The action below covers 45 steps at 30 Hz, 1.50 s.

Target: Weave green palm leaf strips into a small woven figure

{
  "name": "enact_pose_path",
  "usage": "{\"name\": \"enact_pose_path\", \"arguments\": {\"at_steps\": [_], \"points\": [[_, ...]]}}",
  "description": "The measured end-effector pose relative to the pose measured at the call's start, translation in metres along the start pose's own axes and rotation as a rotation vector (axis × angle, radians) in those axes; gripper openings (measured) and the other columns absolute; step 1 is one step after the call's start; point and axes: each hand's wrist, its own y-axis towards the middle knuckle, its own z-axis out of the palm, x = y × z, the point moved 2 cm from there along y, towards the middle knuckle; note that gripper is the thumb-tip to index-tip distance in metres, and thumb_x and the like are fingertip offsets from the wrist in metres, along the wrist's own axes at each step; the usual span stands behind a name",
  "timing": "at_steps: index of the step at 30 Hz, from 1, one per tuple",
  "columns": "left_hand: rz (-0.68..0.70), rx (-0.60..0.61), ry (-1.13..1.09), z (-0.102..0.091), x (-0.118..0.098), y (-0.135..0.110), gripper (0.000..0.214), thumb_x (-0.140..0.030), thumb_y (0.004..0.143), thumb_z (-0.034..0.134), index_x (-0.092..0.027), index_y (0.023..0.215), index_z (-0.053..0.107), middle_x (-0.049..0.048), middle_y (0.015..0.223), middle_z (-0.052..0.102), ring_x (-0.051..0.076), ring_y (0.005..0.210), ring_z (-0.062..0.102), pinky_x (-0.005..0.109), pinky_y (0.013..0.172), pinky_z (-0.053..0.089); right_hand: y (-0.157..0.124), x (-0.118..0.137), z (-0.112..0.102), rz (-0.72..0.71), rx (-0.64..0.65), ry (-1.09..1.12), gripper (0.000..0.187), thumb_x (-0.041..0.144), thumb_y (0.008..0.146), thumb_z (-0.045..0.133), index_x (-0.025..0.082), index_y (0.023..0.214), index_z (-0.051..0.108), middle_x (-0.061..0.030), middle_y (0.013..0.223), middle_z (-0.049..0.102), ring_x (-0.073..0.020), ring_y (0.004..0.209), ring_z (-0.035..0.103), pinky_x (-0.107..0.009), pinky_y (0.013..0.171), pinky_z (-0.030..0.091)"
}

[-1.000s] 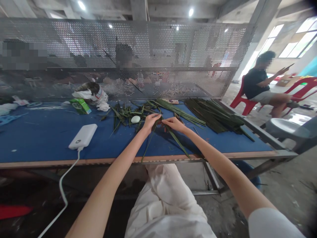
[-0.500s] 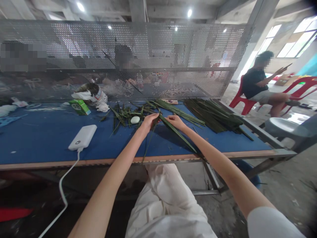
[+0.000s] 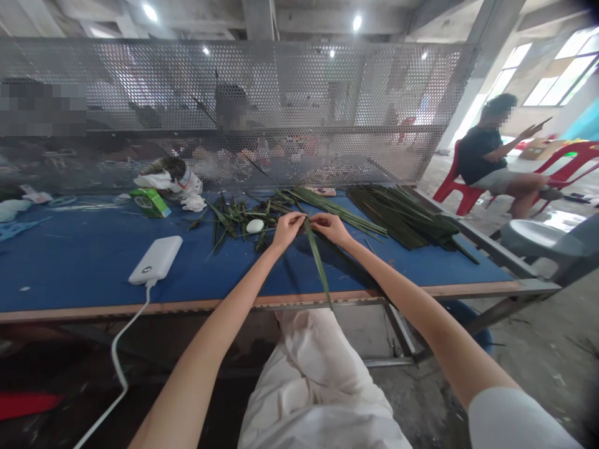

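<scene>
My left hand (image 3: 286,227) and my right hand (image 3: 330,227) meet over the blue table (image 3: 84,262), both pinching the top of one long green leaf strip (image 3: 317,259). The strip hangs down from my fingers and reaches past the table's front edge. Just left of my left hand lies a white egg-shaped object (image 3: 255,226) among loose leaf scraps (image 3: 234,218).
A thick stack of long green leaves (image 3: 402,215) lies at the right of the table. A white power bank (image 3: 156,259) with its cable sits at the left, near a green carton (image 3: 150,202) and crumpled wrappers. A perforated metal screen (image 3: 234,106) backs the table. A person sits on a red chair (image 3: 452,184) at right.
The leaf strip has swung from slanting out to the lower right to hanging nearly straight down. Both hands rose slightly and stay pinched on it.
</scene>
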Motion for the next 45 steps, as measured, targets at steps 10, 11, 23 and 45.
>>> {"name": "enact_pose_path", "arguments": {"at_steps": [10,11,23,45], "points": [[-0.187,0.142,-0.188,0.007,-0.008,-0.006,0.014,-0.026,0.063,0.070,-0.012,0.067,0.071,0.0056,0.068,0.071,0.021,0.068,0.067,0.030,0.069,0.053,0.002,0.002,-0.004,0.021,-0.114,0.030,0.036,0.049,0.065,0.074,0.016,0.076,0.065,-0.0045,0.074,0.067,-0.0163,0.068,0.061,-0.028,0.066,0.048],[-0.197,0.145,-0.200,0.007,-0.008,-0.007,0.015,-0.027,0.062,0.072,-0.012,0.066,0.071,0.0058,0.067,0.071,0.021,0.068,0.067,0.030,0.068,0.053,0.001,0.003,-0.004,0.024,-0.117,0.033,0.035,0.049,0.065,0.074,0.016,0.074,0.064,-0.0041,0.072,0.067,-0.0157,0.066,0.060,-0.027,0.065,0.048],[-0.196,-0.011,-0.189,0.002,0.003,-0.004,0.030,-0.038,0.060,0.082,-0.010,0.066,0.072,0.0079,0.063,0.070,0.019,0.061,0.065,0.030,0.065,0.051,0.000,0.007,-0.003,0.058,-0.085,0.069,0.035,0.047,0.062,0.076,0.016,0.072,0.063,-0.0026,0.069,0.065,-0.0135,0.063,0.057,-0.026,0.064,0.045],[-0.258,-0.023,-0.257,0.004,-0.002,-0.006,0.033,-0.039,0.058,0.084,-0.010,0.060,0.069,0.0076,0.059,0.067,0.019,0.057,0.063,0.030,0.061,0.049,-0.002,0.010,-0.003,-0.038,-0.028,0.015,0.036,0.045,0.068,0.074,0.014,0.087,0.073,-0.0069,0.082,0.070,-0.0184,0.074,0.064,-0.027,0.065,0.051]]}}
